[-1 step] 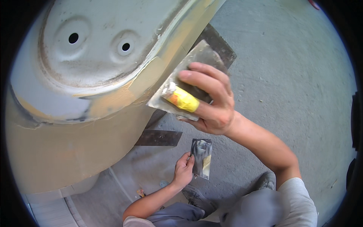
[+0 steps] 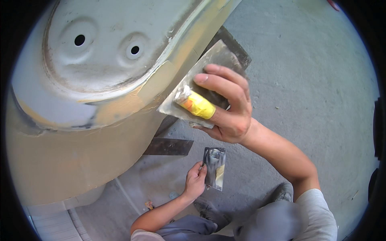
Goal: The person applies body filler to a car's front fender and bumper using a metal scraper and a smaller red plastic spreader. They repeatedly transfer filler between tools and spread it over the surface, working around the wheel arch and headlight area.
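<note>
A car-body panel (image 2: 88, 72) with two round holes and patches of beige filler along its curved rim fills the upper left. My right hand (image 2: 229, 104) grips a thin grey metal spreader (image 2: 181, 76) over the panel's right edge; one of its fingers is wrapped in yellow tape. Lower down, my left hand (image 2: 196, 178) is closed on the edge of a small dark rectangular plate (image 2: 215, 162) smeared with cream-coloured paste.
Dark metal supports (image 2: 171, 146) jut from beneath the panel over the grey concrete floor (image 2: 309, 88). My shoes (image 2: 281, 193) and knee are at the bottom. Small coloured scraps (image 2: 149, 205) lie near the lower middle, and dark objects (image 2: 377, 128) sit at the far right edge.
My right hand and the spreader have shifted very slightly up and to the right. My left hand and plate look unmoved.
</note>
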{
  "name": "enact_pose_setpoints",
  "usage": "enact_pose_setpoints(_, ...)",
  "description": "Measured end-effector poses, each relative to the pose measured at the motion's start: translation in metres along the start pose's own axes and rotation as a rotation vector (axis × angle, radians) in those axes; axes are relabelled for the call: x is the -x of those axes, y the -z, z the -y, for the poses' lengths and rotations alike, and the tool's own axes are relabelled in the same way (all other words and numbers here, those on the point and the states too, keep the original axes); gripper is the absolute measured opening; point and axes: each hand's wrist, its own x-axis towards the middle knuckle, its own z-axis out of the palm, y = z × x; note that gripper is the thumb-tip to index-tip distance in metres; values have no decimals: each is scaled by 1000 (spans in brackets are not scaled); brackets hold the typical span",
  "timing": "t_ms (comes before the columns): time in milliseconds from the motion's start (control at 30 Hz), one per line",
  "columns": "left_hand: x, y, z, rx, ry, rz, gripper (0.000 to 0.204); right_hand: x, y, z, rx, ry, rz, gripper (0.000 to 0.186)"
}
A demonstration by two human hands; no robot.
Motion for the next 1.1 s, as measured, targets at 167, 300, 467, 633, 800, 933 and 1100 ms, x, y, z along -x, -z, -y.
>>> enact_pose_setpoints(167, -1, 4, -2, -28, 13, 51, 24, -5, -20, -5, 41, -16, -57, 41)
enact_pose_setpoints(300, -1, 1, 2, -52, 15, -1, 26, 2, -23, -5, 23, 1, -38, 38)
enact_pose_setpoints(467, -2, -2, 1, -45, 32, 12, 26, 4, -4, -7, 43, -24, 29, 39)
enact_pose_setpoints(633, -1, -4, 0, 4, -11, -18, 24, -7, -19, -13, 69, 19, 24, 37)
enact_pose_setpoints(800, -1, -5, 0, -69, 29, 4, 23, -2, -13, -4, 37, 42, 9, 37)
enact_pose_setpoints(933, 1, -4, -4, -42, 74, 55, 25, -4, -1, 6, -15, -28, 28, 35)
enact_pose_setpoints(1100, 0, -4, -3, 6, 66, 84, 24, -14, -12, 13, 7, -41, 22, 34)
